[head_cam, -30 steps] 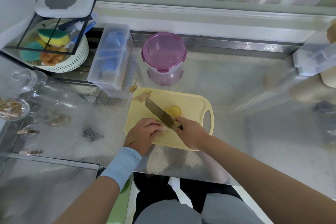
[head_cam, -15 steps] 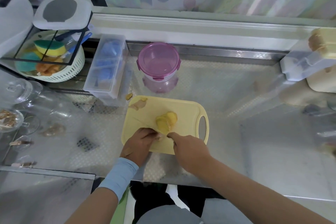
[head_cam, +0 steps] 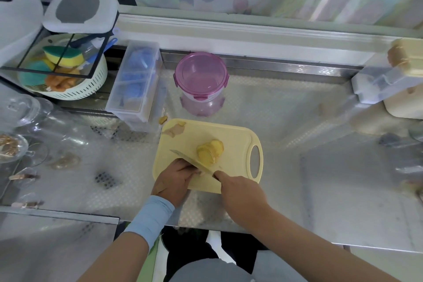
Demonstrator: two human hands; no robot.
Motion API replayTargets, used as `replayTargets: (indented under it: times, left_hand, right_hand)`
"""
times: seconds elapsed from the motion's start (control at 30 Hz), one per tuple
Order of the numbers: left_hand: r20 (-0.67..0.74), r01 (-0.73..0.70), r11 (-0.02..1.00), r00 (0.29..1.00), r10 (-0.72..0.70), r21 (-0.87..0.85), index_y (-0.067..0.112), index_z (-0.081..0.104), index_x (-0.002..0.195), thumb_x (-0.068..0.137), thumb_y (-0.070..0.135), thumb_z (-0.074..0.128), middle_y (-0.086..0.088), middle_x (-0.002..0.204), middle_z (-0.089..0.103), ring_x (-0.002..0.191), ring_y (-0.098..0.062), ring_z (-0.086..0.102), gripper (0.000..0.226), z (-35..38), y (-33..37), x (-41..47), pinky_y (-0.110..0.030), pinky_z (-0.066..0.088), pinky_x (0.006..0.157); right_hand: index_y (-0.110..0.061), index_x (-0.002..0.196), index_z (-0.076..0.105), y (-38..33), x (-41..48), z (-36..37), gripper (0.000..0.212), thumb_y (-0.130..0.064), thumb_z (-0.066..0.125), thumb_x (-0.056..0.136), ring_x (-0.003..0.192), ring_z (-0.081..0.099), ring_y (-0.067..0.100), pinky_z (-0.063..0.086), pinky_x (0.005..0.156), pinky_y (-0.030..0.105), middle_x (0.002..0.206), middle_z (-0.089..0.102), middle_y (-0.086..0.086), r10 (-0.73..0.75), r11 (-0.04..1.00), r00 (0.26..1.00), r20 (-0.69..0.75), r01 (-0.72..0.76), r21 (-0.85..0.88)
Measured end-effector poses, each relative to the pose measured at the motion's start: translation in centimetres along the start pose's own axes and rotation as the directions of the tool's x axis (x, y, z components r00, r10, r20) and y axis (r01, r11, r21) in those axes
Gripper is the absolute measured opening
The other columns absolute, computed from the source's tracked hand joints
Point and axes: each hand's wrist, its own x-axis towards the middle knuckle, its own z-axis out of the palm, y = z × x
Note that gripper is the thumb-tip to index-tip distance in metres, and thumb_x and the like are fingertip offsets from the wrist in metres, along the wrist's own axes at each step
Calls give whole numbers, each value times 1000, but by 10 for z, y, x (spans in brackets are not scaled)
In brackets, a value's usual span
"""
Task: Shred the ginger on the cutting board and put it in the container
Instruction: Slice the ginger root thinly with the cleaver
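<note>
Left hand (head_cam: 176, 181), fingers (head_cam: 185, 167): curled down onto a ginger piece (head_cam: 199, 173) at the near part of the cutting board (head_cam: 231, 134); piece mostly hidden beneath them. Light blue cuff (head_cam: 151, 217) on the wrist.

Right hand (head_cam: 240, 190): fingers wrapped round the handle of a knife (head_cam: 194, 162); handle hidden in the grip, blade slanting away to the left, just beside the left knuckles.

Ginger slices (head_cam: 209, 151): yellow, overlapping stack, mid-board, just beyond the blade; touching it or not, cannot tell.

Peel scraps (head_cam: 175, 130): far left corner of the board.

Container (head_cam: 201, 78): purple, round, lid clipped on, upright on the surface (head_cam: 286, 110) just behind the board.

Clear box (head_cam: 135, 84): blue contents, left of the container.

White basket (head_cam: 68, 82): sponges inside, far left.
</note>
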Motion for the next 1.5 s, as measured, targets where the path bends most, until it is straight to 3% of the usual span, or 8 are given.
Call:
replayTargets:
  times: [0.1, 0.37, 0.57, 0.97, 1.13, 1.33, 1.5]
  left_hand:
    - [-6, 7, 1000, 1000, -7, -9, 11, 76, 84, 85, 24, 51, -6, 92, 70, 93, -12, 51, 28, 1, -1, 0, -18, 41, 81]
    - [24, 19, 1000, 1000, -18, -22, 11, 77, 84, 85, 23, 51, -6, 92, 71, 93, -12, 51, 29, -3, 1, 2, -5, 30, 88]
    - [18, 69, 996, 998, -68, -57, 12, 77, 84, 85, 25, 51, -4, 92, 71, 94, -10, 51, 30, -4, 3, 1, 4, 22, 93]
    - [2, 16, 998, 1000, -16, -68, 10, 78, 89, 88, 25, 53, -4, 95, 71, 95, -13, 53, 29, -1, 0, 3, -4, 30, 93]
    - [5, 18, 997, 1000, -17, -70, 10, 78, 86, 88, 26, 52, -3, 93, 71, 93, -12, 52, 30, -2, 1, 3, 1, 27, 93]
    - [24, 24, 998, 999, -23, -55, 13, 78, 91, 89, 28, 52, -1, 98, 71, 96, -12, 53, 30, 2, -5, 0, -16, 40, 86]
    - [29, 34, 997, 999, -32, -66, 13, 78, 89, 86, 25, 53, 0, 97, 70, 96, -11, 52, 28, -2, -2, 2, 0, 28, 93]
  right_hand:
    - [-30, 140, 39, 0, 2, 1, 60, 0, 39, 88, 60, 45, 23, 31, 49, 33, 74, 49, 1, 10, 1000, 1000, 26, -11, 25]
    - [-27, 142, 43, 0, 5, -3, 60, 0, 42, 89, 61, 47, 21, 36, 52, 32, 73, 48, -1, 0, 999, 998, 69, -2, 38]
    - [-23, 141, 45, -2, 9, -4, 58, 3, 40, 90, 72, 55, 28, 42, 59, 35, 81, 53, 3, -4, 999, 996, 89, 0, 46]
    - [-18, 141, 46, 3, 20, -3, 58, 5, 47, 88, 73, 54, 25, 38, 55, 33, 72, 43, -3, -21, 999, 989, 144, 15, 43]
    - [-17, 141, 45, 4, 18, -3, 58, 6, 44, 88, 66, 51, 23, 37, 52, 32, 72, 42, -1, -27, 999, 989, 143, 24, 24]
    - [-18, 142, 44, 2, 24, -1, 60, 7, 42, 87, 65, 51, 23, 35, 50, 31, 73, 44, 0, -27, 1000, 990, 137, 25, 15]
    - [-17, 144, 41, 10, 22, 4, 58, 3, 46, 90, 70, 53, 23, 40, 55, 33, 72, 43, -2, -21, 1000, 984, 175, 20, 7]
